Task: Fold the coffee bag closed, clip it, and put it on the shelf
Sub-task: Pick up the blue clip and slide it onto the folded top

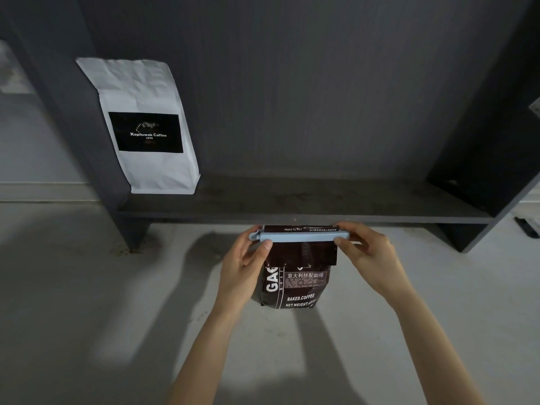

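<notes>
A dark brown coffee bag (295, 285) stands upright on the pale floor just in front of the dark shelf (306, 206). Its top is folded over toward me. A long light-blue clip (301, 237) lies across the fold. My left hand (244, 267) pinches the clip's left end, thumb in front. My right hand (369, 255) pinches the clip's right end. Whether the clip is fully snapped together I cannot tell.
A white coffee bag (146, 127) with a black label stands at the left end of the shelf board, leaning on the back panel. Dark upright panels (479, 171) bound the shelf at both sides. A dark object (527, 228) lies on the floor at the far right.
</notes>
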Demonstrator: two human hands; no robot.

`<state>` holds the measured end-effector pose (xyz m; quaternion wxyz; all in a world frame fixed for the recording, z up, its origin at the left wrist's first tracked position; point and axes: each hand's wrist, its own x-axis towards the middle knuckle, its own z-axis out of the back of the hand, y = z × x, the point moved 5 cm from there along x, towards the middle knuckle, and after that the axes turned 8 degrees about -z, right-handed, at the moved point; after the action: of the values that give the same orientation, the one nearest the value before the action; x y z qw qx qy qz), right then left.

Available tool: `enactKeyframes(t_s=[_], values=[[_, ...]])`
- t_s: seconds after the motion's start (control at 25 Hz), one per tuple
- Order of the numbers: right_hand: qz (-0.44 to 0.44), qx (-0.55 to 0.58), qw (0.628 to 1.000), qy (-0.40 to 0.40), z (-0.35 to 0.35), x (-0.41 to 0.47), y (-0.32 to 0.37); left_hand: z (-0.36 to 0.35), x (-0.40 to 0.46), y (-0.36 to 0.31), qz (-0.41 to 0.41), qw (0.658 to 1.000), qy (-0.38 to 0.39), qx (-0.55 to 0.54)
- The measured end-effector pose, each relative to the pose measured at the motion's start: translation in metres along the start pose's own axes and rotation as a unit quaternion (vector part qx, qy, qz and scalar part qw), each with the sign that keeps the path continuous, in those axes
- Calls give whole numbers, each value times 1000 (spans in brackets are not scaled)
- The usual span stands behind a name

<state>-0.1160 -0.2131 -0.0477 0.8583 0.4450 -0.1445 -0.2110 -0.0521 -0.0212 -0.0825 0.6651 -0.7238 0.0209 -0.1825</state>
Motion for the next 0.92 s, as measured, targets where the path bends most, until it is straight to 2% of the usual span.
enactKeyframes(t_s=[0.08, 0.24, 0.36, 0.44, 0.52, 0.92], values=[[21, -8, 1000, -7, 1, -3, 5, 0, 0, -1, -4, 1000, -3, 3], [130, -74, 989, -15, 2, -9, 44, -2, 0, -8, -21, 1000, 5, 5], [188, -171, 964, 73, -24, -6, 70, -2, 0, -13, -41, 999, 11, 12], [184, -206, 954, 115, -42, -3, 74, -1, 0, -14, -48, 999, 9, 18], [169, -202, 957, 123, -49, -2, 74, 1, 1, -13, -46, 999, 5, 22], [150, -212, 962, 88, -55, -5, 69, 2, 5, -6, -38, 999, -14, 8]])
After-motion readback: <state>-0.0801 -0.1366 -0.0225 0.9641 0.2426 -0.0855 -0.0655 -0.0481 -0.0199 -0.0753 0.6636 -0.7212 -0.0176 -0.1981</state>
